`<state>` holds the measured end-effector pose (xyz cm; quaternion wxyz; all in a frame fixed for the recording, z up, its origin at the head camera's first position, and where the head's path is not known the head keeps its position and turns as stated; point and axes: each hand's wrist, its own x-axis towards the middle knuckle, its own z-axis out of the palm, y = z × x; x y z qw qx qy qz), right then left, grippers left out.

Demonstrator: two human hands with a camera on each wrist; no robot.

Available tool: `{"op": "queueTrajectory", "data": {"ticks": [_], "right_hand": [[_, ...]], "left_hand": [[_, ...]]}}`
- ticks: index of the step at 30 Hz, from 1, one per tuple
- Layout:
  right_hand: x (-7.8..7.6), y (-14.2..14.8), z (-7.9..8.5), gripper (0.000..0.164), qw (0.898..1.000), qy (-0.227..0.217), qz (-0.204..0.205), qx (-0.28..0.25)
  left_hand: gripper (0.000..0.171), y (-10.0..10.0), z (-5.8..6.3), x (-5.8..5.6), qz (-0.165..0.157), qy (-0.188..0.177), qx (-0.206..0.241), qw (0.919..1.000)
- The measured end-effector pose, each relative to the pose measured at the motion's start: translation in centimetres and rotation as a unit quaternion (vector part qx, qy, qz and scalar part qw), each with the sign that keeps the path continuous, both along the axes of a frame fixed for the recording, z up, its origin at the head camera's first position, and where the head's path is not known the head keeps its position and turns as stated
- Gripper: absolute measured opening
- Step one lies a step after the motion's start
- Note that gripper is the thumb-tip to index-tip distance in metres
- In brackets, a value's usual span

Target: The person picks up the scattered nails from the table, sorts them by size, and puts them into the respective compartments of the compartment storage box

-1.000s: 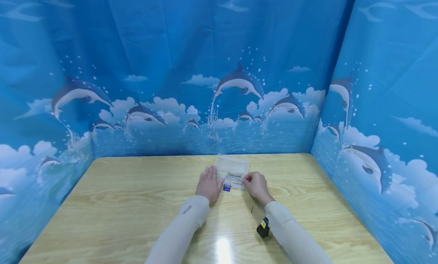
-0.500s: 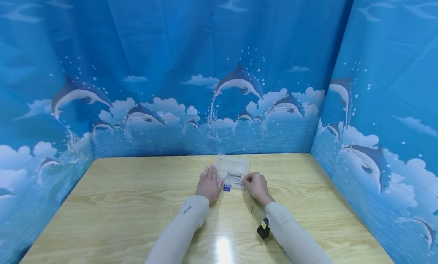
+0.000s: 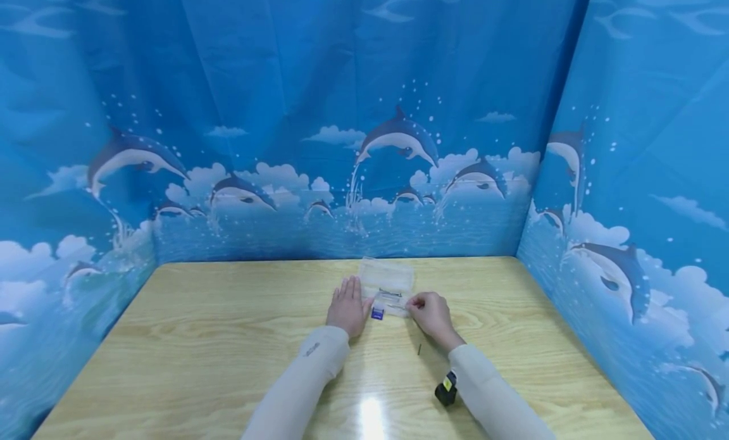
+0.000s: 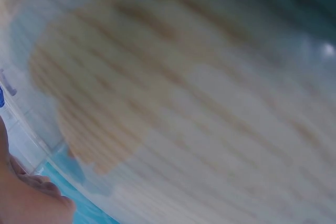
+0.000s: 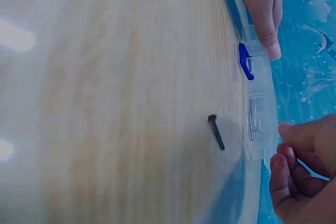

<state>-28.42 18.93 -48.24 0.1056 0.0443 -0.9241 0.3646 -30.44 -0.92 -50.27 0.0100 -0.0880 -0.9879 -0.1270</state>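
Observation:
A clear plastic box (image 3: pixel 386 277) with a blue latch (image 3: pixel 378 313) lies with its lid raised at the back of the table. Several dark screws (image 3: pixel 390 293) rest inside its front part. My left hand (image 3: pixel 347 306) lies flat at the box's left side, fingers straight and thumb along its front corner. At the right end, my right hand (image 3: pixel 431 313) has its fingers bent and its thumb (image 5: pixel 300 136) near the fingertips; whether something small sits between them is hidden. A single dark screw (image 5: pixel 216 131) lies on the table in front of the box.
A black item with a yellow label (image 3: pixel 447 389) is at the right sleeve's cuff. The wooden table (image 3: pixel 228 351) is bordered by blue dolphin-print curtains (image 3: pixel 285 174) at the back and sides. The left wrist view is mostly blurred tabletop.
My right hand has drawn slightly right and toward me from the box's right end, its forearm shifting with it. The left hand, the box and the loose screw stay in place.

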Motion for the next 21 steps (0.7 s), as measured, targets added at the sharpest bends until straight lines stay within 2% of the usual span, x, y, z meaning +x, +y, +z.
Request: {"op": "queueTrajectory", "data": {"ticks": [5,15,21], "right_hand": [[1.0,0.7,-0.2,0.007,1.0,0.011,0.008,0.001],[3.6,2.1,-0.2,0.007,0.998,-0.051,0.026,-0.004],[4.5,3.0,-0.4,0.003,0.994,-0.077,0.073,0.012]], "left_hand": [[0.066,0.1,0.1,0.0,0.002,-0.005,0.0,1.0],[0.067,0.1,-0.1,-0.2,0.005,-0.001,-0.005,1.0],[0.067,0.0,-0.2,-0.1,0.004,0.003,0.001,1.0]]}}
